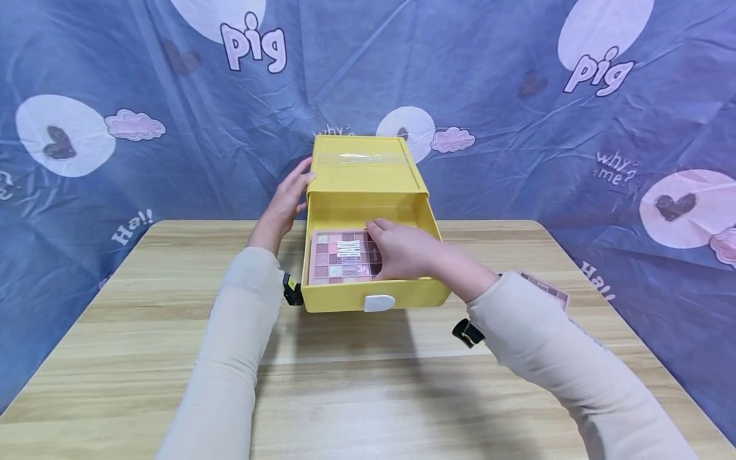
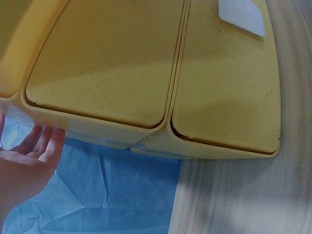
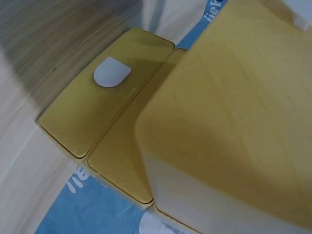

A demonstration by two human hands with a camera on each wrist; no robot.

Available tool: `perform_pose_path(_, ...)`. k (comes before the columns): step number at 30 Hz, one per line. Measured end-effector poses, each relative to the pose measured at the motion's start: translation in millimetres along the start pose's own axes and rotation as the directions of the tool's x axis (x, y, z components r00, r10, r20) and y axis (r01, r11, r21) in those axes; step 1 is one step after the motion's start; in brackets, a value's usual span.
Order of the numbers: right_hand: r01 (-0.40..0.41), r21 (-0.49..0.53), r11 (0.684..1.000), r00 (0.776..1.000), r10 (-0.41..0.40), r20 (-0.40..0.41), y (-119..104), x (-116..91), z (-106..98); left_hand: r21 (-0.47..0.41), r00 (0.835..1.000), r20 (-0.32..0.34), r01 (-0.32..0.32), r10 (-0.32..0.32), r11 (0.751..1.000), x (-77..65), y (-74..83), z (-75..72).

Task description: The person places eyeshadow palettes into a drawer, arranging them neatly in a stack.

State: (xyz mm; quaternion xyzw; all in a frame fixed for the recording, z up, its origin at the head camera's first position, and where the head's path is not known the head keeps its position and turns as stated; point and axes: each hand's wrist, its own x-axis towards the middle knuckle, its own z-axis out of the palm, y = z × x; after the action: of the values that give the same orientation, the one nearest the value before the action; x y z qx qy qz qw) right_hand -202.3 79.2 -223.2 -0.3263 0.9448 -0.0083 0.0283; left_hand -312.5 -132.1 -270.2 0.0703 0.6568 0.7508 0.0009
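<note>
A yellow drawer cabinet (image 1: 368, 172) stands at the table's far edge, its top drawer (image 1: 339, 299) pulled out by a white handle tab (image 1: 379, 303). Flat in that drawer lies an eyeshadow palette (image 1: 336, 259) with a grid of pink and brown squares and white lettering. My right hand (image 1: 405, 250) reaches inside and grips the palette's right part, fingers at the back edge and thumb at the front. Against the cabinet's upper left side, my left hand (image 1: 287, 198) rests with extended fingers, seen also in the left wrist view. The right wrist view hides the right hand behind the drawer.
Another palette (image 1: 549, 291) lies on the wooden table (image 1: 172, 332), partly covered by the right sleeve. Two lower drawers (image 3: 97, 107) of the cabinet are closed. A blue printed cloth (image 1: 201, 160) hangs behind and beside the table. Clear tape (image 1: 362, 158) crosses the cabinet top.
</note>
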Motion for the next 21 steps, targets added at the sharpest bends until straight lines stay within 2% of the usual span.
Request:
perform_pose_path(10, -0.01, -0.017, 1.0, 0.999, 0.011, 0.031, -2.6, 0.0, -2.0, -0.003, 1.0, 0.007, -0.008, 0.008, 1.0, -0.9, 0.5, 0.0)
perform_pose_path(15, -0.033, 0.009, 0.999, 0.998, 0.033, 0.059, -1.8, -0.8, -6.2, -0.009, 1.0, 0.008, -0.008, 0.008, 1.0, -1.3, 1.0, -0.2)
perform_pose_path(21, -0.061, 0.065, 0.996, 0.997, 0.058, 0.054, 2.4, -6.2, -17.5, -0.006, 1.0, 0.008, -0.012, 0.012, 1.0, -1.3, 1.2, -0.4)
